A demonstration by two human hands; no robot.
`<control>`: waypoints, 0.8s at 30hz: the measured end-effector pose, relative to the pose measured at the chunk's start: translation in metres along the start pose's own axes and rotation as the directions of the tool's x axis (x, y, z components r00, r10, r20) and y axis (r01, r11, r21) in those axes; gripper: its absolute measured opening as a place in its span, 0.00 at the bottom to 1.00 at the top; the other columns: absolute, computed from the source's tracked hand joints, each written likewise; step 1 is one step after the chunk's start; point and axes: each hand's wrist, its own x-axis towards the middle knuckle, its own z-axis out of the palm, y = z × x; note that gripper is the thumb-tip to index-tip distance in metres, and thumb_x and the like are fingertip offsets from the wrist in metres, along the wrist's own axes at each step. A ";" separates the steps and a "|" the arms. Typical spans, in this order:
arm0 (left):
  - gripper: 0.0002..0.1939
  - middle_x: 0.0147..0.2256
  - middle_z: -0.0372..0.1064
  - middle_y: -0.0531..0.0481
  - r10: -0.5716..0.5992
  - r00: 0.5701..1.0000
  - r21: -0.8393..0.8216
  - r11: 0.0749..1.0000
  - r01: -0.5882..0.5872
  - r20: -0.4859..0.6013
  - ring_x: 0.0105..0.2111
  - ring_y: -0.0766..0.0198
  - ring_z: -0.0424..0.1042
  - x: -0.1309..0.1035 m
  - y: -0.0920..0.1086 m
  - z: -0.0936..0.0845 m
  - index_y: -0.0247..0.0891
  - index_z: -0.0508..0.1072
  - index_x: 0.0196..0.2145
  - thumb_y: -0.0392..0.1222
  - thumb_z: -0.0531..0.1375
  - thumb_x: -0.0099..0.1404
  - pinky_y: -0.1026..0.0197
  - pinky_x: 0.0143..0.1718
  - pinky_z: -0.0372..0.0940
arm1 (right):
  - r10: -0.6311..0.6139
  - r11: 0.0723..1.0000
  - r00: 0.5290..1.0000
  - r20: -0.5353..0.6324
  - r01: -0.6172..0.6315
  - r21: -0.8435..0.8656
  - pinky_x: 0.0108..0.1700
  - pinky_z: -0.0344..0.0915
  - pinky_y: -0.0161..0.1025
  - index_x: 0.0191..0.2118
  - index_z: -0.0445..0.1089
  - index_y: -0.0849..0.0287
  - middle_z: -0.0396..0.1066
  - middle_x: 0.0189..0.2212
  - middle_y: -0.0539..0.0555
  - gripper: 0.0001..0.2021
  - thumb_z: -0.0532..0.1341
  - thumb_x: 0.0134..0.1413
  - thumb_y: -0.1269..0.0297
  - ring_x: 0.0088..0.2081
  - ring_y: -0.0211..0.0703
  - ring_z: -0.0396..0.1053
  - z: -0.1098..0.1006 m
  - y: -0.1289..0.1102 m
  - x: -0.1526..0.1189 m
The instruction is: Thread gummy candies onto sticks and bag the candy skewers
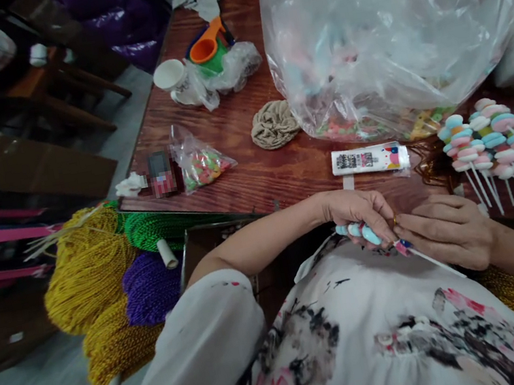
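Observation:
Between both hands, close to my body, is a stick toy (365,233) with pale blue and white rounded pieces and a thin white stick pointing down to the right. My left hand (360,211) is wrapped round its beaded part. My right hand (447,228) is closed beside the stick, its fingertips meeting the left ones at a small golden strand (395,220). Small pink and dark blue bits show just under the fingertips. Whether the right fingers pinch the strand or the stick is hard to tell.
A white tube (369,160) lies on the wooden table (250,184). Similar stick toys (493,134) are heaped at the right. Behind stand a large clear bag (385,17), a beige cloth coil (273,124), a small bag of beads (205,165) and a cup (169,75). Cord bundles (96,267) hang at the left.

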 end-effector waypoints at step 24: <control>0.15 0.29 0.71 0.44 0.666 0.731 0.988 0.128 0.083 -0.148 0.32 0.59 0.69 -0.014 0.002 0.022 0.37 0.73 0.27 0.48 0.56 0.66 0.57 0.35 0.64 | 0.544 0.807 0.833 -0.103 -0.485 0.337 0.29 0.62 0.34 0.31 0.68 0.57 0.68 0.24 0.48 0.07 0.55 0.59 0.70 0.25 0.36 0.65 0.016 0.027 0.060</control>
